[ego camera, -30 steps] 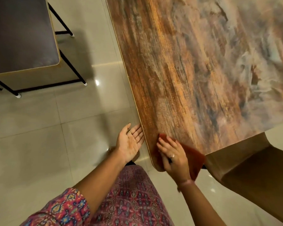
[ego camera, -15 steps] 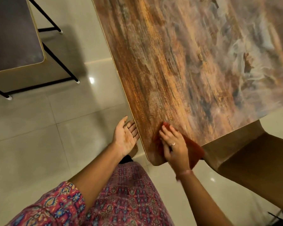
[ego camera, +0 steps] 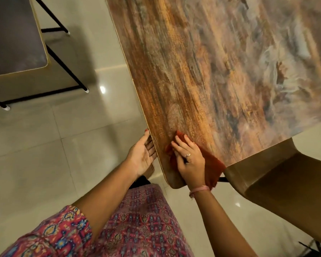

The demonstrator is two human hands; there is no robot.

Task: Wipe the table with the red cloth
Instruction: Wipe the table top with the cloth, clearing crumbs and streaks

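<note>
Right hand (ego camera: 190,164): we see it flat on the red cloth (ego camera: 212,168), fingers straight, pressing it onto the surface (ego camera: 220,71) near the corner closest to us.
Left hand (ego camera: 142,157): open, palm up, held just beside the surface's left edge, fingertips under the rim.
Red cloth: spread under the right hand, one end hanging over the near edge.
Chair (ego camera: 278,182): tucked at the near edge, right of the cloth.
Floor (ego camera: 44,145): pale glossy tiles.

Open tabletop (ego camera: 220,71) is left ahead of the red cloth (ego camera: 213,164), while passage rightward is blocked by a chair (ego camera: 278,175).
</note>
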